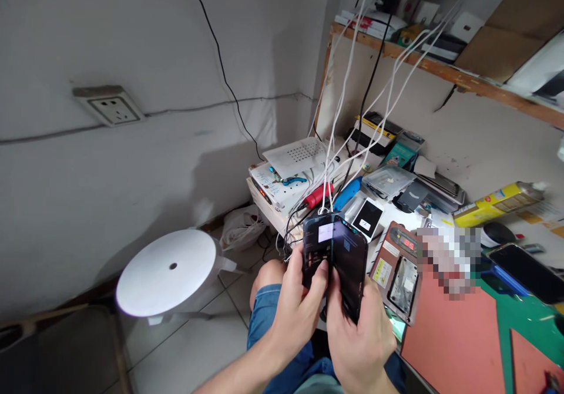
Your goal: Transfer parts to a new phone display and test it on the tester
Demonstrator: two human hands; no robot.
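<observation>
My left hand [293, 300] is closed around a dark phone [312, 236] with a pale lit patch near the top of its screen. Beside it, my right hand [359, 335] grips a second dark phone [351, 256], which shows a faint square code and small text. The two stand upright, edge against edge, above my lap. Both thumbs press on the lower fronts. Whether the right one is a whole phone or only a screen panel, I cannot tell. Just behind them lies a small white-and-black box [368, 219]. A brown heating plate [399, 265] with a red display is at the right.
A white round stool [167, 273] stands at the left. On the cluttered bench are a red-handled tool [318, 195], a blue-handled tool [348, 193], a yellow spray can [497, 203], an orange mat [453, 323] and another phone [529, 270]. White cables [348, 77] hang down behind my hands.
</observation>
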